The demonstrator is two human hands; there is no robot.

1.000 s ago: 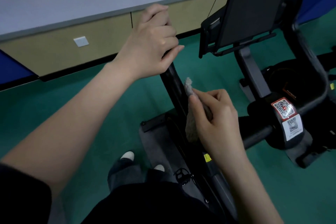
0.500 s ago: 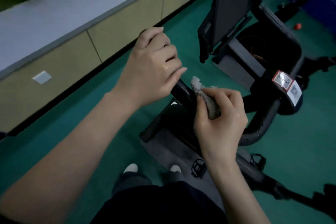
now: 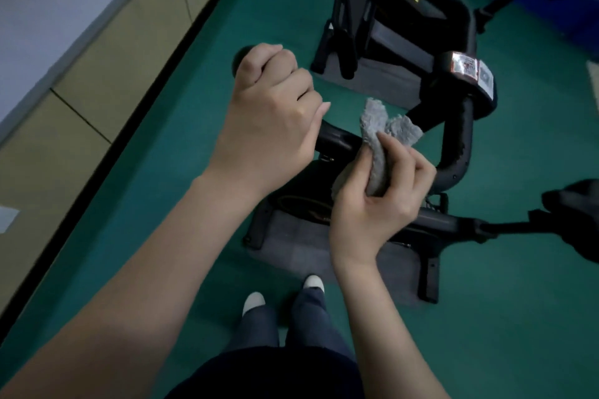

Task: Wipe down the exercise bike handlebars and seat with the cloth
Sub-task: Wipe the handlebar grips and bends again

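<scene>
Dim, flat indoor light; the black bike (image 3: 455, 146) loses detail in darkness, its sticker (image 3: 466, 66) smeared by motion blur, the top right corner softest

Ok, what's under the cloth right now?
The cloth is bunched over the black handlebar, which shows on either side. The right hand grips the cloth. The bar beneath cloth and hand is covered, so contact cannot be confirmed.

hands (image 3: 272, 116) on handlebar (image 3: 337, 139), cloth (image 3: 382, 142)
</scene>
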